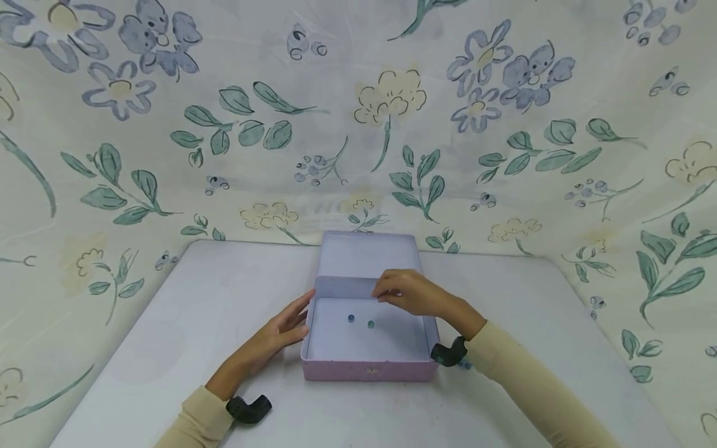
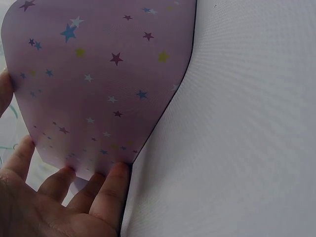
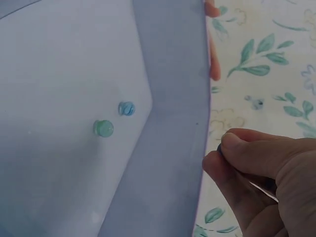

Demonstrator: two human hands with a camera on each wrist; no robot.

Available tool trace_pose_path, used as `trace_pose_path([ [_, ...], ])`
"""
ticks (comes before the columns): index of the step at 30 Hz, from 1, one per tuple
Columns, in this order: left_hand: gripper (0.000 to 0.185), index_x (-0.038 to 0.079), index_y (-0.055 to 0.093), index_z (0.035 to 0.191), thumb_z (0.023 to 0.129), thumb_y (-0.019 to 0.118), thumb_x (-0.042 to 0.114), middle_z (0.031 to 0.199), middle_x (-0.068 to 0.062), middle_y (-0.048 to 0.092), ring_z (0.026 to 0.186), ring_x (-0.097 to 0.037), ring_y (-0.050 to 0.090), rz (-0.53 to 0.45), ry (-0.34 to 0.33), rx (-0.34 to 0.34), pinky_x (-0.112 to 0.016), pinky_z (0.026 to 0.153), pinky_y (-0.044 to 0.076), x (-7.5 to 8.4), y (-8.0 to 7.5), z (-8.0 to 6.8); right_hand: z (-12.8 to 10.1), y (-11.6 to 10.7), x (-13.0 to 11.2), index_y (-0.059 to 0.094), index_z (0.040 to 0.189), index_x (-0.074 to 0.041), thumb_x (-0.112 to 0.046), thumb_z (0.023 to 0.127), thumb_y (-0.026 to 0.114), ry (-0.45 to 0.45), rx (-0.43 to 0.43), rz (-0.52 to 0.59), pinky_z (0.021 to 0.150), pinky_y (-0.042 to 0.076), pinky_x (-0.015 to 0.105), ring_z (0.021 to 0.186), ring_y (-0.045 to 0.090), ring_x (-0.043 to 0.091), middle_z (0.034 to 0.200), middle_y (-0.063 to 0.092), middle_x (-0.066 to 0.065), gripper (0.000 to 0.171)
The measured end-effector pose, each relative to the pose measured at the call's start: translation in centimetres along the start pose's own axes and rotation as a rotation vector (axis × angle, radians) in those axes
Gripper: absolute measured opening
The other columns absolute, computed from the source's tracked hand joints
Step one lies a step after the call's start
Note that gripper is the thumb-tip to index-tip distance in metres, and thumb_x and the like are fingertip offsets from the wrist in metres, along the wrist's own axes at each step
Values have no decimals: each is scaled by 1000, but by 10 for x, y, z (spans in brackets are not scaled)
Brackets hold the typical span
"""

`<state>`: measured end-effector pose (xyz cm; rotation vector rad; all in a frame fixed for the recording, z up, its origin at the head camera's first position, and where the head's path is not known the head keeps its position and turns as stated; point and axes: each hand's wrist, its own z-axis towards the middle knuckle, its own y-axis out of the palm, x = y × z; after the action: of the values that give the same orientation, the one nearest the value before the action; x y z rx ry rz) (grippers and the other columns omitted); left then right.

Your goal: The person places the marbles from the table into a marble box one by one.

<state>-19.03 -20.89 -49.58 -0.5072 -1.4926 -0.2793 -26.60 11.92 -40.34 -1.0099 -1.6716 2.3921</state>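
1. The blue marble (image 1: 351, 318) lay on the floor of the pink box (image 1: 336, 371), near the green marble (image 1: 371, 324) but apart from it; the lid (image 1: 366, 255) stood raised at the back.
2. Your right hand (image 1: 409, 292) was above the rear right part of the box, thumb and forefinger closed in a pinch. Between them you had a small dark piece (image 3: 220, 148), almost covered by the fingertips and probably another marble.
3. Your left hand (image 1: 274, 336) lay along the box's left side, fingers spread and fairly straight, touching the wall rather than gripping it.
4. The step in hand seemed to be moving marbles singly; whether in or out, I could not tell. The next move called for a firm pinch, clearance over the rim and a steady box.
5. Only the head view showed the blue pieces (image 1: 464, 365) beside your right sleeve (image 1: 532, 389); only the right wrist view showed what you pinched.
6. The left wrist view alone revealed stars (image 2: 116, 58) printed on the box's pink outside.
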Motion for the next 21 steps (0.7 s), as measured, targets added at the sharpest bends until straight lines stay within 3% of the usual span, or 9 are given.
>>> trace_pose_path([
  [9,68,34,15,161,104,49,18,170,0,-1,155,-41,2,-14,-30,7,-70,118,17,2,1,-1,16,14,4,76,104,0,4,89,70,-21,-39,-26,82,56,16,95,70,17,102,73,10,16],
  [21,68,33,14,161,104,49,19,170,-1,-1,155,-43,1,-8,-36,9,-70,117,17,2,0,0,30,20,5,76,105,0,0,90,70,36,-104,-58,82,56,15,95,70,16,102,73,9,16],
])
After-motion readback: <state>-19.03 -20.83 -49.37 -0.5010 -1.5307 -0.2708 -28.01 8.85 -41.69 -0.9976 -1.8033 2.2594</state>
